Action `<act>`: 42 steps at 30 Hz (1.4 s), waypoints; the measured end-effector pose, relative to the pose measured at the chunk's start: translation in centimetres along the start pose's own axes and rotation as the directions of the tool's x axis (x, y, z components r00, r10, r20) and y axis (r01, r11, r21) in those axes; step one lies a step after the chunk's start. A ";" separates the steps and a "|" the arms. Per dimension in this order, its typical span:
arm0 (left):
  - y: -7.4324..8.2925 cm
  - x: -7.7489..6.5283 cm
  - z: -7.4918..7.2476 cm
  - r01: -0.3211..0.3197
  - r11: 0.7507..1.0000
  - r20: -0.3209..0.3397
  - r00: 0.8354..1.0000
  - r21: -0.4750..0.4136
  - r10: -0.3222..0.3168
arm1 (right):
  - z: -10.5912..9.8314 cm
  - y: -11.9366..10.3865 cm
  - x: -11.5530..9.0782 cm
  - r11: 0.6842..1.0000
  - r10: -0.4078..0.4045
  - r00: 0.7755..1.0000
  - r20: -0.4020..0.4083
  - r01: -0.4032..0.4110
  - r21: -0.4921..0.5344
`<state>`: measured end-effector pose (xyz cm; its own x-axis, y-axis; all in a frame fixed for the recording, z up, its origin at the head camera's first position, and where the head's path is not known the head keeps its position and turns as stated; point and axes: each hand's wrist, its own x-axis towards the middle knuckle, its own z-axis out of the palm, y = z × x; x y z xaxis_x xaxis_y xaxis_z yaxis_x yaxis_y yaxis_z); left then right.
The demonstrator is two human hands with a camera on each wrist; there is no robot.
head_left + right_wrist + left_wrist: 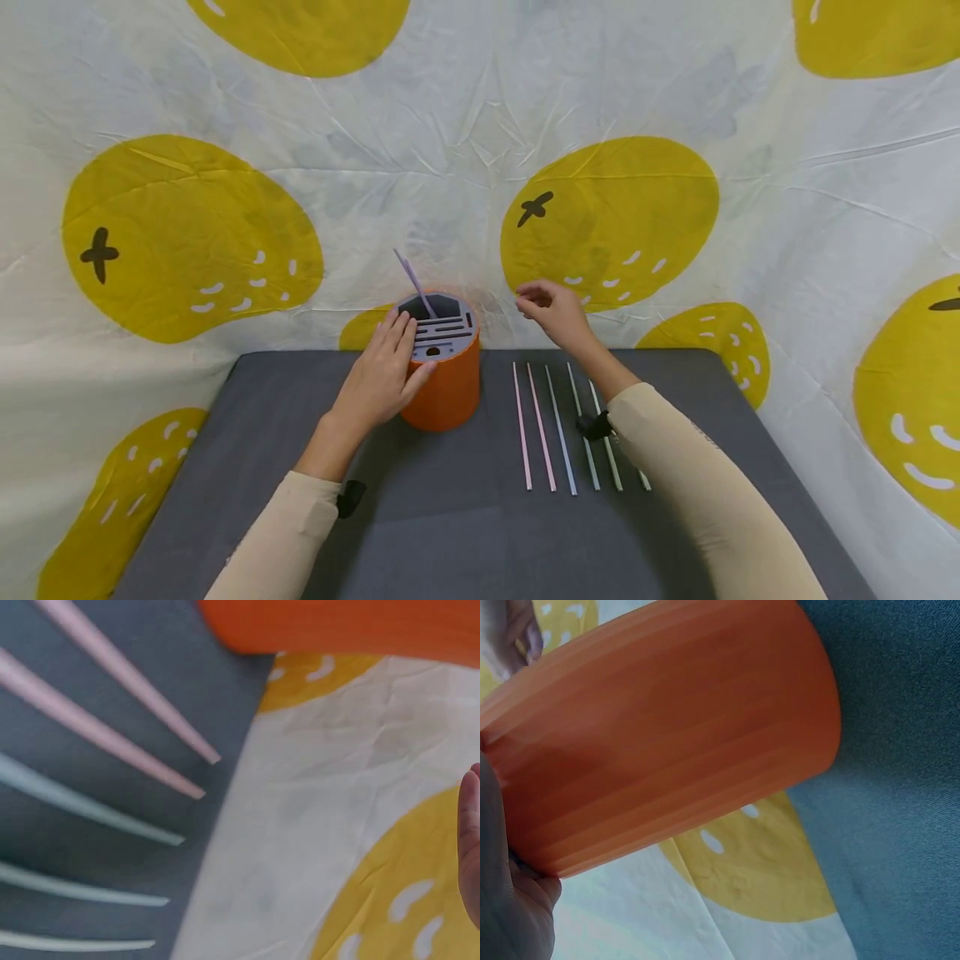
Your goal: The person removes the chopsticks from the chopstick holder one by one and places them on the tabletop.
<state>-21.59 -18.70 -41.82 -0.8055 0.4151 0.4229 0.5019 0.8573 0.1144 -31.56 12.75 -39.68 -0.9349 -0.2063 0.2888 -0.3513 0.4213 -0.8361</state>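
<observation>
An orange cylindrical organizer (444, 396) stands upright at the back of the table. Its grey-lilac slotted top (444, 337) has a larger dark opening at the back. Thin lilac straws (411, 273) lean out of that opening to the left. My left hand (384, 367) rests over the organizer's left rim, fingers fairly straight on the top and thumb towards the front. In the left wrist view, fingertips (544, 892) touch the rim. Raised to the right of the organizer, my right hand (557, 315) has loosely bent fingers and nothing visible in them.
Several pastel straws lie in a row right of the organizer, including a pink straw (522, 425) and a blue straw (561, 429). My right forearm partly covers the rightmost ones. A grey cloth (450, 533) covers the table; a fruit-printed curtain (442, 208) hangs behind.
</observation>
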 end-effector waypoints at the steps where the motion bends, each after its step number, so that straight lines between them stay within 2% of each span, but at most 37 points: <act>1: 0.0 0.0 0.0 -0.002 1.000 0.000 1.000 0.003 0.002 | 0.4 -0.5 0.4 1.000 -0.017 1.000 -0.002 0.017 0.005; 5: 0.1 0.0 -0.1 -0.005 1.000 0.003 1.000 0.014 0.005 | 1.9 -2.6 1.7 0.998 -0.061 0.998 0.007 0.061 0.002; 9: 0.2 0.0 -0.1 -0.003 1.000 0.003 1.000 0.008 0.003 | 3.1 -4.3 2.9 0.998 -0.060 0.997 0.044 0.061 -0.022; 16: -0.1 -0.4 -0.2 0.005 1.000 0.009 1.000 0.009 -0.005 | 5.3 -5.8 4.0 0.999 -0.030 0.986 0.162 0.037 -0.040; 20: -0.2 -0.4 -0.2 -0.003 1.000 -0.001 1.000 0.013 0.003 | 6.4 -6.4 4.2 0.998 -0.041 0.980 0.194 0.050 -0.043; 33: -0.1 -0.4 -0.2 -0.007 1.000 0.004 1.000 0.011 0.006 | 9.1 -8.1 5.3 0.987 -0.061 0.972 0.225 0.093 -0.135; 42: 0.1 0.0 0.0 -0.019 1.000 0.001 1.000 0.024 0.019 | 10.2 -8.7 5.7 0.974 -0.027 0.978 0.206 0.073 -0.216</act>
<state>-21.50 -18.60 -41.86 -0.7963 0.4313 0.4242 0.5089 0.8567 0.0844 -33.32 -1.12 -35.51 -0.8944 -0.3952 0.2095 -0.4210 0.5857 -0.6927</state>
